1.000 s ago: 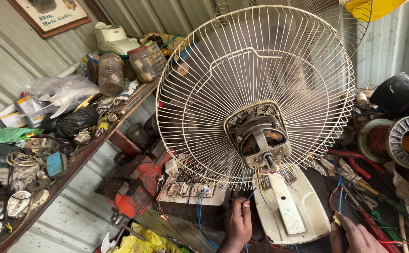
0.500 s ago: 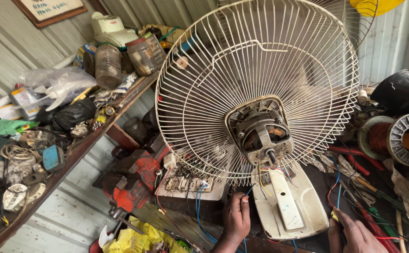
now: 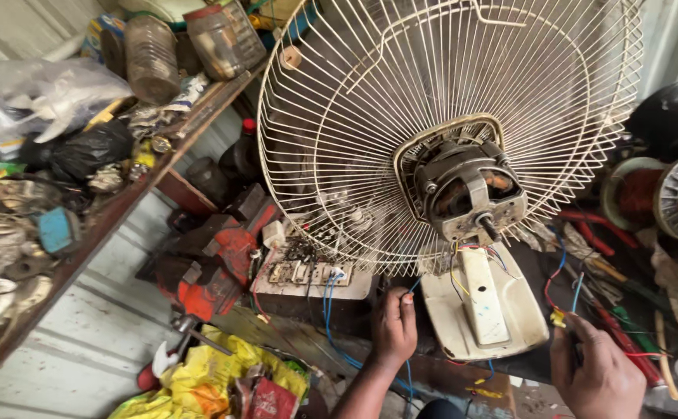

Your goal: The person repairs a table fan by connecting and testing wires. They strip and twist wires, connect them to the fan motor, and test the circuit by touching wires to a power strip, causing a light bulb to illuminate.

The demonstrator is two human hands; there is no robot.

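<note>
The fan (image 3: 463,155) stands tilted on the bench (image 3: 292,318), its grille open to the bare motor (image 3: 467,190) and its cream base (image 3: 486,306) facing up. Steadying that base before tugging any lead would keep the loose wires (image 3: 556,287) from straining. The left hand (image 3: 395,326) curls closed at the base's edge, seemingly around a blue wire. The right hand (image 3: 599,368) pinches a yellow-tipped wire end, fingers nearly closed.
</note>
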